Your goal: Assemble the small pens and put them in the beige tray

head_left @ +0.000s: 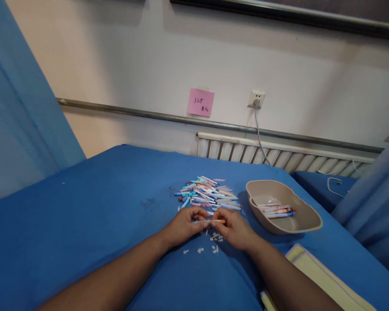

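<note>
While the left hand (188, 223) is pinching one end of a slender, pale-and-orange plastic pen (221, 221), the right hand (236, 227) is gripping the other, apparently keeping it steady.

Soft, dim light leaves diffuse shadows on the wall (142, 65) and darker shade beside the bowl (301, 216); edges look stretched, fine detail on the pens (210, 193) smears.
</note>
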A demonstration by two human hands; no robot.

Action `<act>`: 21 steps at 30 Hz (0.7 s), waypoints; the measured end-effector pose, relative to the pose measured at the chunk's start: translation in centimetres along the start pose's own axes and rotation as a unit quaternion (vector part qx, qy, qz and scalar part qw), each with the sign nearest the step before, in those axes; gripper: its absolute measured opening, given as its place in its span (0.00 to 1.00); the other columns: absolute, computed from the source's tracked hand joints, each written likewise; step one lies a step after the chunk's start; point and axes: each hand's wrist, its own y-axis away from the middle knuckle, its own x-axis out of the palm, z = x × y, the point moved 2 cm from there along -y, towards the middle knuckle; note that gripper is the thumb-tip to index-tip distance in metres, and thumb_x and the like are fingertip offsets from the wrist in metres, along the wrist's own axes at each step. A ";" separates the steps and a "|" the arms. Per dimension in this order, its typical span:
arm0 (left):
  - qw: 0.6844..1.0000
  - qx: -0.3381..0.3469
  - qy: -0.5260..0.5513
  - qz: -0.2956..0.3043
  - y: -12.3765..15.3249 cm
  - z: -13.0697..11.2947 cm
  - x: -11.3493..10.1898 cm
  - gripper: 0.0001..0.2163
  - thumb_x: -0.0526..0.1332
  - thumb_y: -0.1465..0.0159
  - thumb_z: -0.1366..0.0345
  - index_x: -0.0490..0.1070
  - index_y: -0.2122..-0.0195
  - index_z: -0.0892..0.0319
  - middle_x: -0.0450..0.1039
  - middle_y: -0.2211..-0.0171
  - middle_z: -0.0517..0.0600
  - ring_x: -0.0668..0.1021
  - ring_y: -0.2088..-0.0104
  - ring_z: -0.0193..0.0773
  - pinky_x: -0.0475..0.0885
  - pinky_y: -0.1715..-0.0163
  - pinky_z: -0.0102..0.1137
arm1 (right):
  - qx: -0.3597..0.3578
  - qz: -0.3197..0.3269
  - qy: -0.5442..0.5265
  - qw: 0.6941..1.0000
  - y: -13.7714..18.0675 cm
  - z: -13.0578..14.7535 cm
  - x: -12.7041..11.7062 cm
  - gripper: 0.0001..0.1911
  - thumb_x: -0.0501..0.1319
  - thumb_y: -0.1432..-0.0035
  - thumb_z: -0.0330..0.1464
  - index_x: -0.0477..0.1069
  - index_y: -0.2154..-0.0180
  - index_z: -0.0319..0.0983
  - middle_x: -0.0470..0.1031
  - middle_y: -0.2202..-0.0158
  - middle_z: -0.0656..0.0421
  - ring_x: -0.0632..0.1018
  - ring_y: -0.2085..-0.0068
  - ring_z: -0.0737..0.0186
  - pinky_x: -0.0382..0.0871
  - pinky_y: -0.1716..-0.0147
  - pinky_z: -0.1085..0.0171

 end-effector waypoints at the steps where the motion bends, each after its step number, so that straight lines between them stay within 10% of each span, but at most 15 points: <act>1: 1.000 0.002 -0.003 -0.001 0.0 -0.1 0.0 0.16 0.66 0.49 0.57 0.71 0.64 0.62 0.70 0.78 0.44 0.70 0.76 0.31 0.63 0.74 0.26 | 0.002 0.001 0.000 1.000 0.0 0.1 0.0 0.07 0.57 0.45 0.35 0.68 0.73 0.39 0.69 0.76 0.63 0.68 0.75 0.68 0.58 0.77 0.71; 21: 0.998 -0.011 0.048 -0.029 -0.3 -0.2 -0.7 0.16 0.65 0.49 0.56 0.70 0.65 0.62 0.71 0.74 0.45 0.71 0.78 0.30 0.66 0.76 0.26 | 0.068 -0.069 -0.336 0.937 -1.3 -0.9 -0.1 0.18 0.66 0.56 0.45 0.68 0.69 0.38 0.69 0.81 0.66 0.68 0.83 0.71 0.61 0.81 0.70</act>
